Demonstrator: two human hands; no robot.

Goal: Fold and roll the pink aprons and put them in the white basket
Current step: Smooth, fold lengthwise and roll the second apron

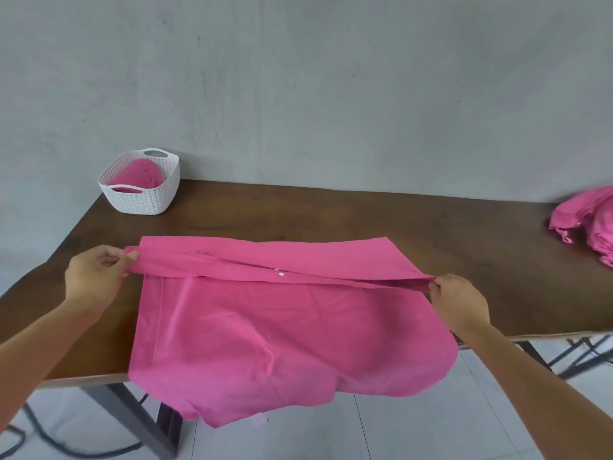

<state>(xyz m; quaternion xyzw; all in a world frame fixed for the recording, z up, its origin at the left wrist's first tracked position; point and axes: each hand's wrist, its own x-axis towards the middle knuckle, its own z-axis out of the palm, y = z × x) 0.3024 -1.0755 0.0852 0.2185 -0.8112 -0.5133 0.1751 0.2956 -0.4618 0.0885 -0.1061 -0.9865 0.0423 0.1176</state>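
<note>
Basket [141, 194] of white plastic sits far left on the table [331, 210], rolled pink cloth [139, 175] inside. Left hand [94, 277] pinches the pink apron [282, 327] fold's left end; right hand [459, 302] pinches its right end. Pink pile [587, 220] lies far right.

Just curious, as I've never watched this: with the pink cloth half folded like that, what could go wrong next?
1. The pink apron hangs over the near edge of the table, so its weight might drag it off.
2. The left hand and right hand pinch the fold only at its ends, so the middle may sag and crease crooked.
</note>
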